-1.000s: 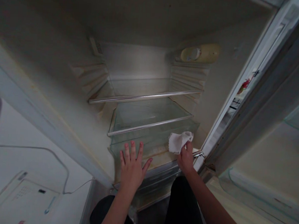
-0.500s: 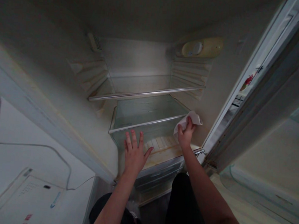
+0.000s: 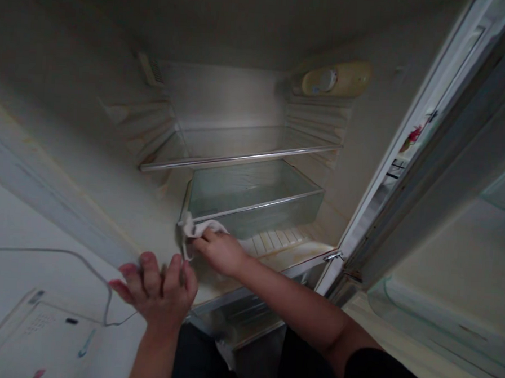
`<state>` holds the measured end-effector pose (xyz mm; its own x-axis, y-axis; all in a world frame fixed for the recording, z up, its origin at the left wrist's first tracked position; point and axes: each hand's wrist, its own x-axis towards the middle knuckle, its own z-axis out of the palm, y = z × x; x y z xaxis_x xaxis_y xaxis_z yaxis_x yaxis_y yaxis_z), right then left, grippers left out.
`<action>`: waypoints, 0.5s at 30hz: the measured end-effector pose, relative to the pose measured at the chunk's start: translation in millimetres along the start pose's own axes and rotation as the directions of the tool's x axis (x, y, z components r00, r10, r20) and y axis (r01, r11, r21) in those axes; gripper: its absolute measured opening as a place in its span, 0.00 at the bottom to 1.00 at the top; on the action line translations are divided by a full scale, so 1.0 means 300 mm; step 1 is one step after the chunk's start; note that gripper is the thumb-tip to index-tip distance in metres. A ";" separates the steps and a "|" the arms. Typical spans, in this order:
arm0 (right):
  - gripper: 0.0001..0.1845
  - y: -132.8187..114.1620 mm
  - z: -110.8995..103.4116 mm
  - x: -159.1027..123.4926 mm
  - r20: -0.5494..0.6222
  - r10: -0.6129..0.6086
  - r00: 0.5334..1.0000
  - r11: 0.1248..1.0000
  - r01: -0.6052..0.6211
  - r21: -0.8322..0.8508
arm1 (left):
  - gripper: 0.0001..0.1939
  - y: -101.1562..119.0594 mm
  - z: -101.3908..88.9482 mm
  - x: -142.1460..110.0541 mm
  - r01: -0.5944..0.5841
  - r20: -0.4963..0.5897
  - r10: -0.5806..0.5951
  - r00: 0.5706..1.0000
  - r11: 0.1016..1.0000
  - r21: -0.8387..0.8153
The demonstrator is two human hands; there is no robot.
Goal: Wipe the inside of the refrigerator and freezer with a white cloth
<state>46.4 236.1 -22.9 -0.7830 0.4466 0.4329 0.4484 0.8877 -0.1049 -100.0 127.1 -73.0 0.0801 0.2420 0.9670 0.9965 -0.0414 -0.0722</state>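
Note:
My right hand (image 3: 221, 252) grips a white cloth (image 3: 206, 227) and presses it near the front left corner of a clear drawer (image 3: 255, 203) inside the fridge. Part of the cloth hangs past the fingers, against the left inner wall. Lower and to the left, my left hand (image 3: 160, 286) is raised before the fridge's front edge, fingers apart and holding nothing. Above the drawer runs a glass shelf (image 3: 241, 154) with a shiny front rim. Brownish stains mark the fridge floor (image 3: 291, 256) and the side ribs.
A yellowish bottle (image 3: 338, 79) lies sideways at the upper right of the fridge. The open door (image 3: 454, 222) stands on the right, with clear bins. Below the floor ledge is a lower drawer (image 3: 258, 319). A cable (image 3: 63, 251) crosses a white surface at left.
My right hand has carried the cloth from the drawer's right end across to its left front corner. My left hand has drawn back, down and left. The view has shifted slightly.

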 end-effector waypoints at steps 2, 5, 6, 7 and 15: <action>0.19 -0.042 0.022 0.049 -0.011 -0.073 0.997 0.995 0.072 -0.075 | 0.36 -0.006 0.007 -0.007 -0.003 0.010 0.003 1.000 1.000 0.006; 0.20 -0.042 0.064 0.049 -0.045 -0.106 0.993 0.988 0.100 -0.116 | 0.35 0.006 -0.003 0.008 -0.078 0.014 0.077 0.997 0.994 0.073; 0.20 -0.025 0.075 0.029 -0.061 -0.101 0.993 0.988 0.093 -0.120 | 0.36 0.011 -0.009 0.016 -0.105 0.017 0.104 0.994 0.990 0.095; 0.20 0.001 0.082 0.003 -0.082 -0.077 0.994 0.990 0.067 -0.123 | 0.36 0.014 -0.014 0.022 -0.124 0.022 0.123 0.992 0.986 0.107; 0.15 0.402 -0.019 -0.291 -0.228 0.550 0.804 0.816 -0.575 -0.058 | 0.32 -0.002 -0.002 -0.015 -0.009 0.040 0.008 0.999 1.000 0.017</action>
<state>171.2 303.5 -68.3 -0.2842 0.8213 0.4947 0.8409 0.4613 -0.2828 -101.1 125.4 -77.1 0.0887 0.2802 0.9558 0.9961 -0.0270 -0.0846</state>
